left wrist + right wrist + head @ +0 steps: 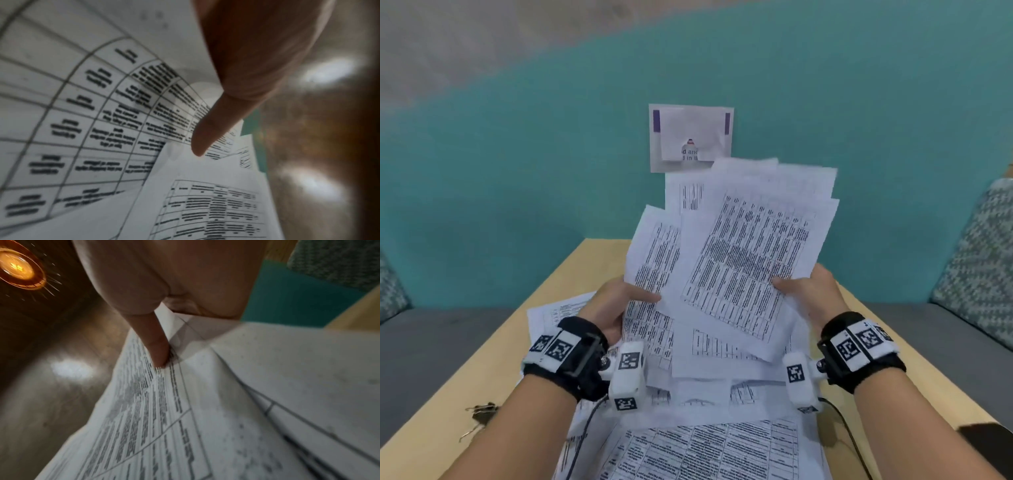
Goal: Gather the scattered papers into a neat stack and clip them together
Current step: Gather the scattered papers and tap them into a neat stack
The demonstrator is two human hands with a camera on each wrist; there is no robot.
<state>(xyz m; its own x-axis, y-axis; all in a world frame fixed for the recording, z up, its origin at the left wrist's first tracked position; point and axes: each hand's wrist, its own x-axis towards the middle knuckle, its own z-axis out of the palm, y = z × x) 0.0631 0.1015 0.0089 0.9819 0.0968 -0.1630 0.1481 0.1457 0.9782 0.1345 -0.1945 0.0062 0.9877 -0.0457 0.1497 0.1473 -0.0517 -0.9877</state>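
Note:
A loose, fanned bundle of printed papers (736, 260) with black tables is held up above the wooden table (582, 270). My left hand (619, 301) grips its left edge, thumb on the front sheet. On the right edge my right hand (804, 291) pinches the bundle, thumb on top. The left wrist view has my thumb (209, 134) pressed on the papers (98, 113). My right thumb (158, 350) lies on the papers (205, 410) in the right wrist view. More sheets (705, 445) lie flat on the table below. Binder clips (481, 411) sit near my left forearm.
A white sign (690, 137) hangs on the teal wall behind the table. Grey bench seats with patterned cushions (976, 260) flank the table on both sides. A dark object (986, 435) lies at the table's right edge. Cables run from both wrist cameras.

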